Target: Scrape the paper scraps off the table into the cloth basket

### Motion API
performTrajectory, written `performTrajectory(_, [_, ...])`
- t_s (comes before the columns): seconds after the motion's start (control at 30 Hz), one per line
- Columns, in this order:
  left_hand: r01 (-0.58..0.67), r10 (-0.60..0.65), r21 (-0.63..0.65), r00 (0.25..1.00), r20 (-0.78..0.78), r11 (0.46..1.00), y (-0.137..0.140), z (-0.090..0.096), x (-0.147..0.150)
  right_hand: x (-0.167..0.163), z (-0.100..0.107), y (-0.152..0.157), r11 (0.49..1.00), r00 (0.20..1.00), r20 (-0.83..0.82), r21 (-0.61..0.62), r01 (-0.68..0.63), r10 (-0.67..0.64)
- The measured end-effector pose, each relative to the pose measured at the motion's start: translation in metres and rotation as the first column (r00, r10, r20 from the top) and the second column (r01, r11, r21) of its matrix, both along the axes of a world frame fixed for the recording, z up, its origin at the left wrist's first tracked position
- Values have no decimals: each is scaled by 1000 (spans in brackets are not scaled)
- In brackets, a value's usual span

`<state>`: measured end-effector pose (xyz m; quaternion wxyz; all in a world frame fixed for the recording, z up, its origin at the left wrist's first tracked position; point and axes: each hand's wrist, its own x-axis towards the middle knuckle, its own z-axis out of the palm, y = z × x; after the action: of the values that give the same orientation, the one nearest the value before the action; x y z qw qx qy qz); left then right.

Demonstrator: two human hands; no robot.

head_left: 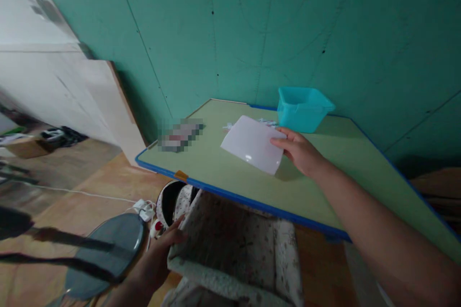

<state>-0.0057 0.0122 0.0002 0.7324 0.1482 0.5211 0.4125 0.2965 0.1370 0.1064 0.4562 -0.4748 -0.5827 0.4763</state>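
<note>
My right hand [297, 148] pinches the right edge of a glossy white sheet [250, 146], thumb on top, and holds it tilted over the pale green table [201, 163]. Some small white pieces [267, 123] show behind the sheet, too small and covered to name. My left hand [169, 240] is closed on the left rim of an open cloth bag [230, 230] with a small floral print, below the table's front edge. Its fingertips are partly hidden by the cloth. The bag's inside is dark.
A turquoise plastic bin [304, 110] stands at the table's back, by the green wall [237, 29]. A blurred-out flat item [182, 135] lies at the table's left. On the floor at left are a grey round stool [108, 254], a white power strip [144, 208] and a cable.
</note>
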Motion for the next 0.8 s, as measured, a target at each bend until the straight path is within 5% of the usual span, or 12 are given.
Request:
performTrajectory(0.23, [26, -26, -2, 1000, 4, 1000, 4, -8, 5, 20, -8, 18, 950, 956, -71, 107, 292, -286])
performTrajectory(0.53, [62, -60, -34, 996, 67, 997, -1, -17, 8, 23, -15, 22, 948, 953, -48, 103, 302, -298])
performTrajectory(0.67, [51, -51, -19, 999, -2, 999, 2, -31, 3, 25, -12, 21, 938, 944, -28, 107, 330, -329])
performTrajectory(0.8, [16, -12, 35, 991, -136, 999, 9, -56, -7, 30, -4, 17, 901, 896, 157, 201, 384, -416])
